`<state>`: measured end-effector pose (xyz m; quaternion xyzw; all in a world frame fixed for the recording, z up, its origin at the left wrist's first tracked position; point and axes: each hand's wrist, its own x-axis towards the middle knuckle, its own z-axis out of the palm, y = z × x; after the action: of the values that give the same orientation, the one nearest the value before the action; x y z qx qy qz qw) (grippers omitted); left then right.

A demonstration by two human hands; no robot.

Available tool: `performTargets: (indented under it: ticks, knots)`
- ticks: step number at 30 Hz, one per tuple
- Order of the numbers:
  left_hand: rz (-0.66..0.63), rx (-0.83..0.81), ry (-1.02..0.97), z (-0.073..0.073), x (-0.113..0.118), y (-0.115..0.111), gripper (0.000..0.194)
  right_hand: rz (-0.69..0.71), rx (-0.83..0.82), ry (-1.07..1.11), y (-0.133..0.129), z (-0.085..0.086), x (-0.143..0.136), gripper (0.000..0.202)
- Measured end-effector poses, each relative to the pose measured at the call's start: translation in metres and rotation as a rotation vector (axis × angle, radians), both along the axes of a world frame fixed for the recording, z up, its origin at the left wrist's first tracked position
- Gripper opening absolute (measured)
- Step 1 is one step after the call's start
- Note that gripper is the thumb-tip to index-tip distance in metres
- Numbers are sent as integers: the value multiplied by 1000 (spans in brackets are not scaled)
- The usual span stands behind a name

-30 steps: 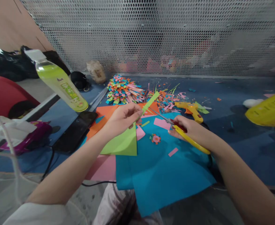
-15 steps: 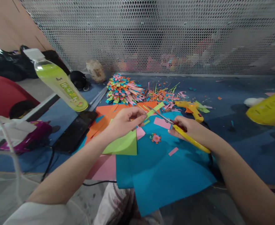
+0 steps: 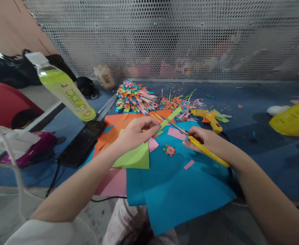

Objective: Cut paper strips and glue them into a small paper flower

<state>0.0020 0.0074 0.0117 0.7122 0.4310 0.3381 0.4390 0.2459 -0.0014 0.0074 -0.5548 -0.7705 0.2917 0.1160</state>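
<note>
My left hand (image 3: pixel 136 133) pinches a green paper sheet (image 3: pixel 135 158) whose narrow strip (image 3: pixel 170 117) sticks out to the right. My right hand (image 3: pixel 207 142) grips yellow-handled scissors (image 3: pixel 190 136); their blades point left and meet the green strip. Below both hands lies a large blue paper sheet (image 3: pixel 180 190) with a small pink-and-orange paper flower (image 3: pixel 170 150) and pink scraps (image 3: pixel 176 133) on it. Orange paper (image 3: pixel 113 122) and pink paper (image 3: pixel 112 182) lie under the green sheet.
A pile of multicoloured paper strips (image 3: pixel 133 97) and cut scraps (image 3: pixel 176 102) lie behind my hands, with a yellow glue gun (image 3: pixel 208 119) at the right. A green drink bottle (image 3: pixel 63 88), a black phone (image 3: pixel 82 143), a yellow bottle (image 3: pixel 293 119) and a mesh screen (image 3: pixel 164 37) surround the blue table (image 3: pixel 266 102).
My left hand lowered the green sheet, so the strip dropped from pointing up toward the scissor blades. The right hand with the scissors stayed almost still.
</note>
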Motion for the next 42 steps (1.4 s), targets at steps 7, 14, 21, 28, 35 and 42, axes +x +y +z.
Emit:
performTargets:
  ticks: [7, 14, 21, 28, 35, 42]
  knots:
    - [2, -22, -24, -1, -2, 1, 16, -27, 35, -21, 3, -3, -1, 42]
    - [24, -129, -164, -3, -8, 8, 17, -51, 52, -5, 4, -8, 0, 38]
    - [200, -72, -373, -5, -10, 14, 44, -18, 51, -23, 4, -9, 4, 39]
    - [225, -33, -428, -4, -2, 11, 51, 5, 15, -60, 1, -5, 0, 42]
    - [218, -5, -466, -12, 8, 7, 51, 5, -14, -48, -4, -1, -5, 41]
    - [209, 30, -463, -12, 12, 4, 49, -10, -7, 14, -5, -1, -7, 37]
